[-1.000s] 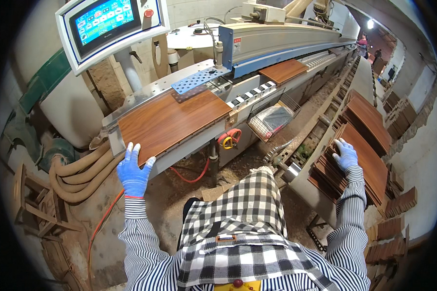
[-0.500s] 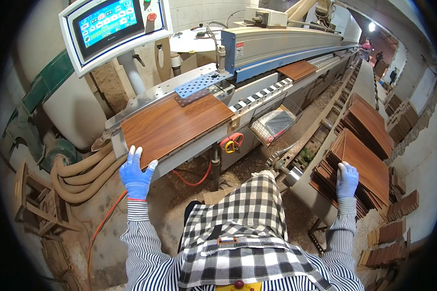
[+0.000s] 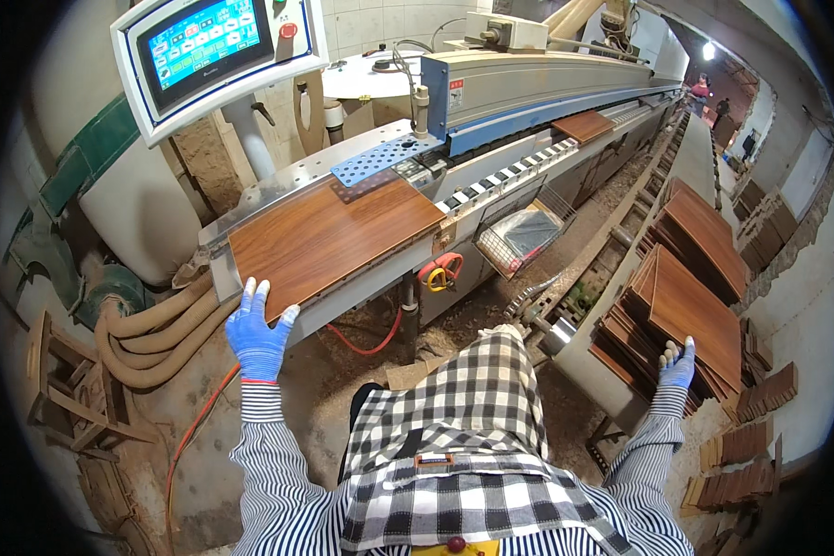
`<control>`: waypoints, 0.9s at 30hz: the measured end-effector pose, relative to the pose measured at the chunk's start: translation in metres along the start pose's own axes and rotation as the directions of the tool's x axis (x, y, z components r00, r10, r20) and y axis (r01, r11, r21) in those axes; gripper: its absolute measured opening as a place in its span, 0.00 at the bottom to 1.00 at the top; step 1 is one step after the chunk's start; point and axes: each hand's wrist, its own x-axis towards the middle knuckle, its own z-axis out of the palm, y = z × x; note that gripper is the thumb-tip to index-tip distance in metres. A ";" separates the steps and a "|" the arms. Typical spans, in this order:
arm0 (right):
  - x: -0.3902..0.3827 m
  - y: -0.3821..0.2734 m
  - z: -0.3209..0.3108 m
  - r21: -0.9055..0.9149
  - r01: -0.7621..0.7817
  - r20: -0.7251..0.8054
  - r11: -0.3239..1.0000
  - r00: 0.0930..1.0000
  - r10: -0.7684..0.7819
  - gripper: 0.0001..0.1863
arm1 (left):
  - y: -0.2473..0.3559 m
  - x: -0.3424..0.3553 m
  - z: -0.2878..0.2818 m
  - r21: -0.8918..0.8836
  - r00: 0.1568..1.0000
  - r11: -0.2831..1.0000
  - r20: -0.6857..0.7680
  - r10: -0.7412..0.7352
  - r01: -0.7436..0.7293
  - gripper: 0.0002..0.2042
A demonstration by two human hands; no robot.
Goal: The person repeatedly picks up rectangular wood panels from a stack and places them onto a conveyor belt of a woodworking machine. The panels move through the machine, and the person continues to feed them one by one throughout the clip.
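1. My left hand [image 3: 258,332], fingers spread flat, pressed on the near edge of the panel [image 3: 334,236], which lay on the machine [image 3: 528,88] bed below the screen [image 3: 208,42].
2. To feed well, I judged I had to keep that palm flat and the panel square to the perforated guide [image 3: 385,159].
3. My right hand [image 3: 676,363] rested open on the top board of the stack [image 3: 681,315] at my right, gripping nothing.
4. I thought it wise to lift only one board.
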 end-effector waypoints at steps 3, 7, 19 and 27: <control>-0.009 0.011 0.003 0.051 0.012 -0.020 0.999 1.000 -0.011 0.17 | 0.001 0.001 -0.002 -0.022 0.999 0.999 0.043 -0.028 0.029 0.31; -0.060 0.020 0.017 0.111 -0.069 0.142 0.991 0.988 0.052 0.14 | 0.000 0.001 -0.004 -0.055 0.995 0.997 0.083 -0.056 0.061 0.31; -0.041 0.019 -0.017 0.155 0.089 -0.126 0.984 0.990 -0.070 0.23 | -0.024 -0.016 -0.014 -0.395 0.975 0.896 0.166 -0.147 0.202 0.25; -0.067 0.017 -0.011 0.213 -0.004 0.002 0.977 1.000 0.004 0.26 | -0.021 -0.013 -0.021 -0.458 0.961 0.850 0.210 -0.180 0.259 0.24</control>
